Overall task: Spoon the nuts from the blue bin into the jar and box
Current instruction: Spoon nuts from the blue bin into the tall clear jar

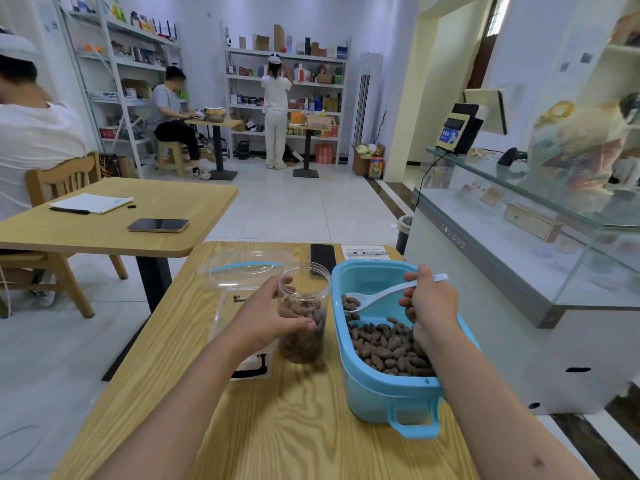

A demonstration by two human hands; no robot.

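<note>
Nuts [388,348] in bin [388,393], jar [304,313]

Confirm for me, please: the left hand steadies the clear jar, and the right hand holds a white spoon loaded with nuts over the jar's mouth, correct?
Not quite. The head view shows the spoon over the blue bin, not the jar. Otherwise right: left hand steadies the jar, right hand holds the loaded spoon.

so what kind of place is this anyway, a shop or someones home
Most likely a small shop. There is a glass display counter with a till screen on it, and stocked shelves line the back wall. The nut spooning takes place at a wooden table on the shop floor.
</note>
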